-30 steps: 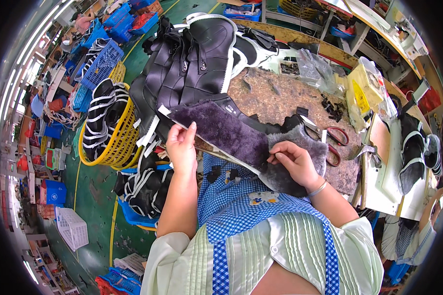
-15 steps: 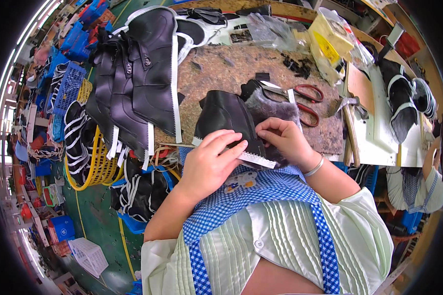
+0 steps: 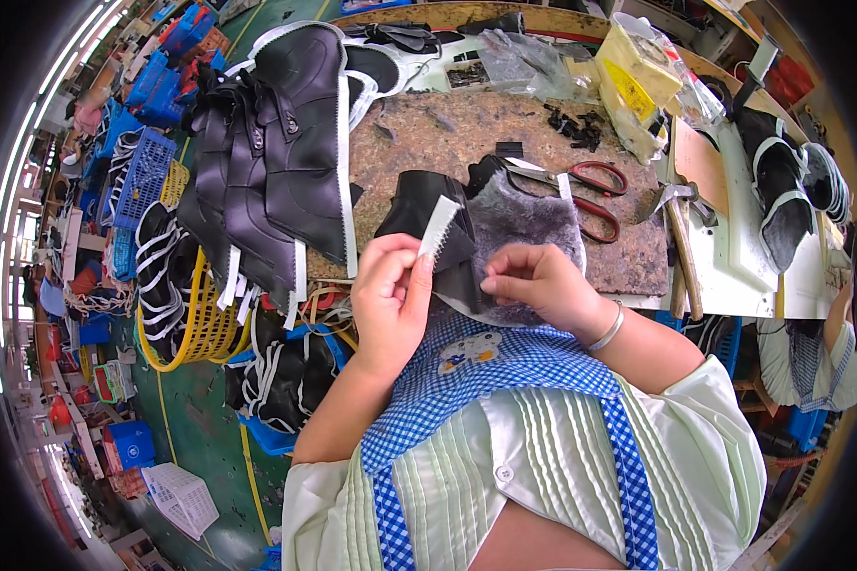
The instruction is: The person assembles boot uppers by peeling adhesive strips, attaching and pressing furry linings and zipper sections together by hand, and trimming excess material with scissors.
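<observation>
- Since the earlier head frame, the white toothed strip (image 3: 439,226) of the black boot piece (image 3: 412,202) has swung upward.
- Its left hand (image 3: 388,300) pinches this strip by thumb and fingers.
- The right hand (image 3: 541,287) is curled, thumb near forefinger; whether it grips something, I cannot tell.
- The piece lies between two hands, grey fur (image 3: 528,224) beyond the right.
- One pair of scissors (image 3: 597,208), one hammer (image 3: 680,214).

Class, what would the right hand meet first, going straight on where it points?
Probably the black piece left of the right hand; depth is unclear, so it might pass above, toward the left hand.
</observation>
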A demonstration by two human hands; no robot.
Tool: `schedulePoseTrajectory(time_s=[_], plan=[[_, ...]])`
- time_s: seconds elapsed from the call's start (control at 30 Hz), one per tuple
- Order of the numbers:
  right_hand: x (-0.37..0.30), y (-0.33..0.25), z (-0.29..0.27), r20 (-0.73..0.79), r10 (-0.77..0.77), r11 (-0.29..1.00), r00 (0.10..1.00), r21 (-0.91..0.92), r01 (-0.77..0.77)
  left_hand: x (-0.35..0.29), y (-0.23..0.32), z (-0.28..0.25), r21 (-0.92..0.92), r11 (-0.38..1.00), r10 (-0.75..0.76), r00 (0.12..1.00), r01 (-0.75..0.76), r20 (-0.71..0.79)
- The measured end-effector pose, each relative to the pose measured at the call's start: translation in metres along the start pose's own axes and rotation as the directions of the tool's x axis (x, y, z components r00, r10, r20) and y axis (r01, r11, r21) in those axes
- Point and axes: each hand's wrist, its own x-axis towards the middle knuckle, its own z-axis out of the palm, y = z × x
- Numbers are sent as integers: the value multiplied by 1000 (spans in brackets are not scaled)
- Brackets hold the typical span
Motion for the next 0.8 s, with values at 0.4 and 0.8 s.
schedulePoseTrajectory(time_s=[0.4, 0.8], plan=[[35, -29, 31, 242, -776, 326, 583, -637, 699, -20, 13, -9, -645, 541, -485, 827, 540, 285], [12, -9, 21, 10, -424, 901, 906, 103, 421, -15, 3, 15, -514, 791, -342, 937, 331, 78]])
